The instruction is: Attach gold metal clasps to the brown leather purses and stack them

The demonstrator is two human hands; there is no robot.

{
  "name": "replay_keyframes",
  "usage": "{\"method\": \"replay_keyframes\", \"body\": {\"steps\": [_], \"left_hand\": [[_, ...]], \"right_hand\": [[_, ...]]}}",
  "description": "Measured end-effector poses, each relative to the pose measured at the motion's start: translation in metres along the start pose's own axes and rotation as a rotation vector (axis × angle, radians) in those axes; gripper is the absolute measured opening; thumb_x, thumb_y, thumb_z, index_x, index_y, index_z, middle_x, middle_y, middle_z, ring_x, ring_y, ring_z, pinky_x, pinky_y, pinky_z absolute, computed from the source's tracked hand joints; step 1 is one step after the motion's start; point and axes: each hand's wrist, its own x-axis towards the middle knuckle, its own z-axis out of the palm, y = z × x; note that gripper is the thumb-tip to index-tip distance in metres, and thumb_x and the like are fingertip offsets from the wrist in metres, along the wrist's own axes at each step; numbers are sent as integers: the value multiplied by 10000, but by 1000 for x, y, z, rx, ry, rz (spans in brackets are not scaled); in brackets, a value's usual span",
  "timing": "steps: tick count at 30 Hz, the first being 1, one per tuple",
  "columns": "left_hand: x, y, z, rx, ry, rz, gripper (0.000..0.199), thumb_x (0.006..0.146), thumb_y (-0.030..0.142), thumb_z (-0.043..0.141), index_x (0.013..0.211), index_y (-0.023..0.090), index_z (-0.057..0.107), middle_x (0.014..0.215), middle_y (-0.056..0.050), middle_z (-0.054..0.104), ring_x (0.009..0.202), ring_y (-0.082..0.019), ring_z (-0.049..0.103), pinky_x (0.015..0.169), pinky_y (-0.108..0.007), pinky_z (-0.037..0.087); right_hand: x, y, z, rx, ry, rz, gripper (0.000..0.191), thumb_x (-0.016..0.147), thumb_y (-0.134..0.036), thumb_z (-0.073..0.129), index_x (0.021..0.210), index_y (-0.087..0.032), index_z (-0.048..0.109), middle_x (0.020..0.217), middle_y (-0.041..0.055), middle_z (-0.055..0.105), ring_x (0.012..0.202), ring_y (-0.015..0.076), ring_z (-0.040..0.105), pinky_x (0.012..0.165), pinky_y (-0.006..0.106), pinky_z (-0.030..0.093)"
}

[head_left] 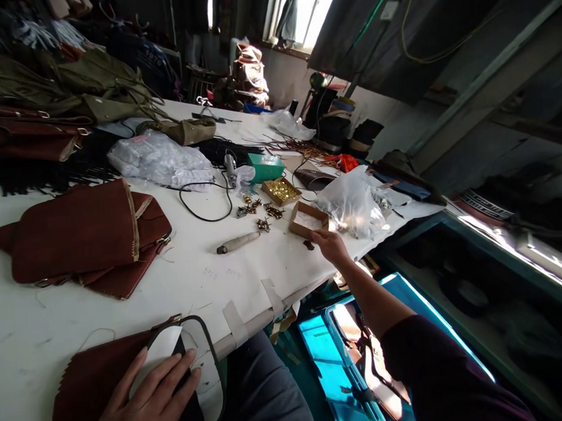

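My left hand (pixel 152 399) lies spread over a brown leather bag piece (pixel 98 374) at the table's near edge. Under its fingers are a white oval panel (pixel 159 355) and a dark-rimmed, light-coloured flap (pixel 210 384). Stretched far forward, my right hand (pixel 330 247) has its fingers closed at the near corner of a small open cardboard box (pixel 310 218); the fingertips are partly hidden. A small dark scrap (pixel 308 245) lies just beside that hand. Behind the box stands another box (pixel 265 187) of gold-coloured hardware, with small metal fittings (pixel 263 224) loose nearby.
A wrapped stick-like tool (pixel 238 243) lies mid-table. Stacked brown leather bags (pixel 79 233) are at left, with a clear plastic bundle (pixel 160 160) behind them. A plastic bag (pixel 351 200) sits right of the boxes. Below the table edge is a blue bin (pixel 316 347).
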Motion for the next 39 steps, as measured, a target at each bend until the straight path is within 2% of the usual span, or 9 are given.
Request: {"method": "replay_keyframes", "body": {"steps": [5, 11, 16, 22, 27, 31, 34, 36, 39], "left_hand": [[5, 8, -1, -44, 46, -41, 514, 859, 582, 712, 1285, 295, 746, 1375, -88, 752, 1212, -339, 680, 1328, -604, 172], [13, 15, -10, -61, 19, -107, 525, 822, 651, 762, 1218, 305, 780, 1351, -71, 765, 1209, -331, 683, 1324, -575, 182], [20, 21, -24, -44, -46, -126, 536, 801, 632, 806, 1212, 288, 779, 1359, -53, 757, 1238, -315, 674, 1321, -548, 203], [24, 25, -36, -15, -120, -142, 537, 794, 589, 833, 1223, 270, 783, 1377, -64, 744, 1264, -337, 651, 1317, -583, 212], [25, 24, -46, -38, -226, -156, 590, 820, 597, 818, 1294, 251, 760, 1443, -77, 706, 1306, -339, 626, 1331, -602, 192], [24, 22, -50, -55, -270, -188, 651, 829, 658, 794, 1306, 216, 758, 1472, -106, 684, 1337, -346, 601, 1332, -629, 170], [24, 22, -51, -50, -287, -184, 671, 837, 681, 777, 1306, 200, 759, 1481, -114, 678, 1348, -345, 592, 1333, -633, 152], [24, 22, -51, -39, -296, -175, 676, 839, 670, 780, 1311, 188, 755, 1477, -119, 681, 1343, -349, 594, 1328, -639, 155], [25, 23, -53, -26, -297, -163, 710, 837, 664, 784, 1333, 158, 737, 1454, -141, 693, 1339, -358, 597, 1314, -645, 178]], "right_hand": [[-4, 2, 11, -89, -150, -106, 153, 861, -233, 701, 892, -249, 850, 1057, 81, 830, 1013, 296, 736, 997, 437, 520], [-72, -5, 35, -83, -233, -246, 283, 910, -244, 636, 1102, -297, 837, 1338, 43, 764, 1306, 264, 671, 1169, 407, 483], [-84, -8, 21, -153, -156, -183, 392, 982, -313, 526, 1275, -237, 773, 1321, 93, 751, 1145, 244, 725, 1036, 389, 542], [-76, -22, 14, -311, -234, -103, 210, 789, -397, 803, 937, -256, 849, 1034, 73, 781, 877, 250, 718, 773, 342, 504], [-74, -35, 26, -276, -297, -89, 139, 767, -299, 804, 891, -239, 819, 893, 62, 778, 829, 238, 686, 737, 338, 464], [-81, -52, 27, -89, -313, -54, 218, 813, -377, 775, 891, -173, 764, 823, 95, 752, 742, 205, 650, 710, 353, 471], [-121, -84, 32, 119, -390, -47, 411, 846, -466, 740, 1133, -173, 737, 878, 84, 755, 748, 191, 671, 686, 332, 510], [-165, -109, 42, 315, -562, -30, 506, 814, -469, 782, 1242, -209, 717, 919, 53, 760, 744, 182, 684, 663, 315, 524], [-231, -138, 67, 554, -836, 68, 405, 793, -438, 815, 1126, -216, 753, 849, 9, 734, 698, 159, 671, 667, 299, 520]]}}
